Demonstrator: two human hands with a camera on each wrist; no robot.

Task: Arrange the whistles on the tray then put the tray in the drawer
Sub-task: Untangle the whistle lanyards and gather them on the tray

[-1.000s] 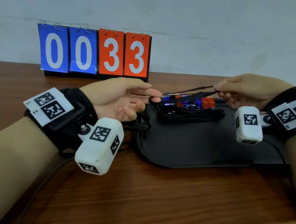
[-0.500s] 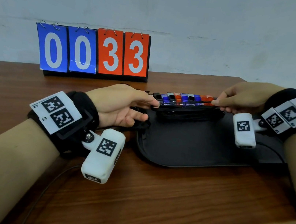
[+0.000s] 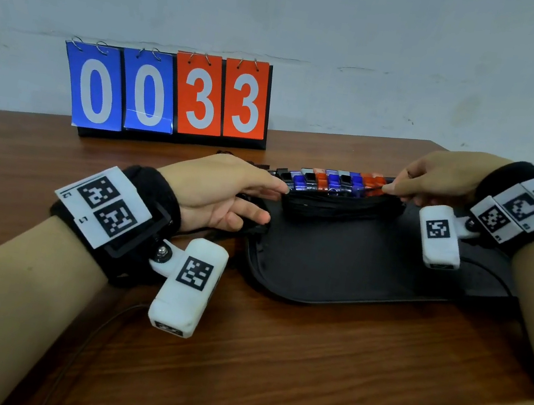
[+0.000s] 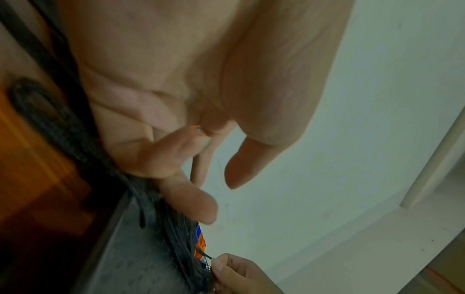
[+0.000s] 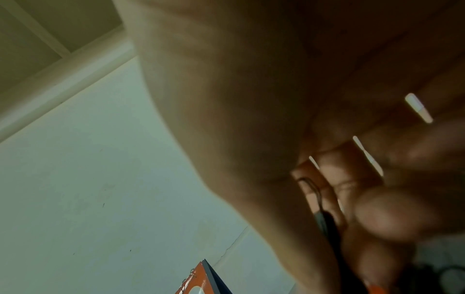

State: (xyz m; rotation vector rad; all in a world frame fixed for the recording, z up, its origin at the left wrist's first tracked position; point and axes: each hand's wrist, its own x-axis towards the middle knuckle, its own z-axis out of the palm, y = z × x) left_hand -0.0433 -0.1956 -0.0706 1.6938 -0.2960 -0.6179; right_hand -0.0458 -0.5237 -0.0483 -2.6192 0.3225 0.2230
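From the head camera, I am looking down at a black tray [image 3: 352, 270] lying on a wooden table [image 3: 270, 359], with a row of blue, orange and black whistles [image 3: 331, 181] sitting along the tray's far edge on top of a heap of black cords [image 3: 338, 204]. My left hand [image 3: 222, 192] is reaching to the left end of the row with fingers extended, touching rather than gripping, while my right hand [image 3: 435, 179] is pinching a thin black cord at the right end. A flip scoreboard [image 3: 167, 93] reading 0033 is standing behind. From the left wrist camera, my left fingers [image 4: 191, 202] are lying relaxed beside the cords [image 4: 176, 234], and the far hand [image 4: 241, 274] is pinching a cord tip. From the right wrist camera, the picture is blurred and dark; my fingers [image 5: 392, 210] are curling around a dark strand [image 5: 324, 216]. My judgement of the risk: pulling on that cord could drag whistles out of line or off the far rim, since the cords are tangled, and the loose loops hanging over the tray's left edge could snag when the tray is going into the drawer.
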